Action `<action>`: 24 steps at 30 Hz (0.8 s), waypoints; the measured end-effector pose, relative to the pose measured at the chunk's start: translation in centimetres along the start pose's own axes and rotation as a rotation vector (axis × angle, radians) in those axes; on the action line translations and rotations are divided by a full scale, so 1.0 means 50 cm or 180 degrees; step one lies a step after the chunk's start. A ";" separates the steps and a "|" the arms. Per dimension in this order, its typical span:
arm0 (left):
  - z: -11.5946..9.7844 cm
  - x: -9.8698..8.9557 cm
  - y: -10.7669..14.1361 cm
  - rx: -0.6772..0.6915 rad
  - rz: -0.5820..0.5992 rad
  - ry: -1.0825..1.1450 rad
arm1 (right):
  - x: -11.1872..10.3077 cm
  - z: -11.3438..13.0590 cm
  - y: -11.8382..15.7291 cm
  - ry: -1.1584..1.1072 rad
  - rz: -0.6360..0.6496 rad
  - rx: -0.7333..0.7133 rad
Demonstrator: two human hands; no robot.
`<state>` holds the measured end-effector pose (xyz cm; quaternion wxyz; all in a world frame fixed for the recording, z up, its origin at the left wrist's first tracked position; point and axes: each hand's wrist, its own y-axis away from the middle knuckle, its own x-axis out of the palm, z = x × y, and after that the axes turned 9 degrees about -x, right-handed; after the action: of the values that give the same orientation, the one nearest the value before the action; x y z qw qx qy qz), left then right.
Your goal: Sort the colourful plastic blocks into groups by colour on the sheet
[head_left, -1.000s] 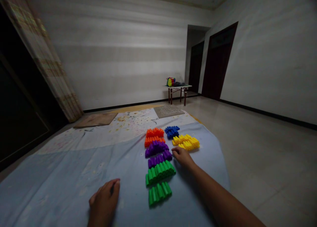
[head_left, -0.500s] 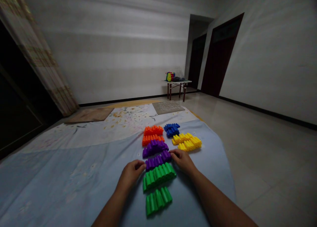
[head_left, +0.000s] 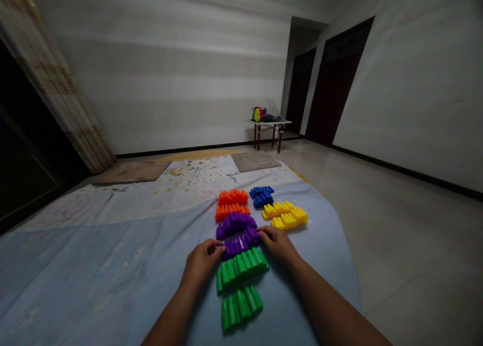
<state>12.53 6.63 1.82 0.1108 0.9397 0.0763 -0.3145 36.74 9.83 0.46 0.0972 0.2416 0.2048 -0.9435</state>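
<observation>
The front row of purple plastic tube-like pieces [head_left: 241,243] lies between my two hands on the light blue cloth. My left hand [head_left: 204,260] has its thumb and fingers closed at the left end of that row. At its right end, my right hand [head_left: 277,243] pinches with bent fingers. A second purple row [head_left: 236,225] lies just beyond. Nearer to me are a long green row [head_left: 242,269] and a shorter green row [head_left: 241,308]. Orange pieces [head_left: 233,205], blue pieces [head_left: 261,196] and yellow pieces [head_left: 286,215] lie farther off, also in rows.
The blue and flowered cloth [head_left: 113,265] covers a low surface with a rounded right edge. A brown mat [head_left: 132,172] and a grey mat [head_left: 255,161] lie at its far side. Beyond stands a small table [head_left: 268,121] with a colourful bag [head_left: 259,114].
My left hand has moved slightly right and its fingertips now overlap the left end of the front purple row. That row looks a little narrower. My right hand has hardly moved.
</observation>
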 end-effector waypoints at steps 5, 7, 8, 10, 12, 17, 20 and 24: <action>-0.010 -0.013 0.015 0.0282 0.0217 0.0243 | 0.001 0.004 0.004 -0.0007 -0.0073 -0.0022; -0.010 -0.023 0.020 0.0359 0.0202 0.0376 | 0.001 0.006 0.006 -0.0044 -0.0091 -0.0032; -0.006 -0.030 0.022 0.0356 0.0144 0.0420 | 0.000 0.007 0.007 -0.0052 -0.0093 -0.0037; 0.009 -0.048 0.026 0.0285 -0.0063 0.0482 | -0.001 0.010 0.007 -0.0028 -0.0102 -0.0036; 0.033 -0.070 0.032 0.0161 -0.0316 0.0526 | -0.003 0.013 0.007 0.0026 -0.0130 -0.0005; 0.100 -0.131 0.064 -0.0276 -0.0905 0.0611 | -0.008 0.025 0.008 0.0254 -0.0262 -0.0006; 0.123 -0.146 0.087 -0.0447 -0.1123 0.0688 | -0.008 0.042 0.004 0.0593 -0.0212 -0.0019; 0.125 -0.137 0.104 -0.0342 -0.1098 0.0544 | -0.003 0.074 -0.014 0.1180 0.0030 0.0046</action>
<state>4.65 -0.48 1.98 0.0983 0.9287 0.2619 -0.2434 35.16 8.87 3.72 0.0604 0.4129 0.2113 -0.8838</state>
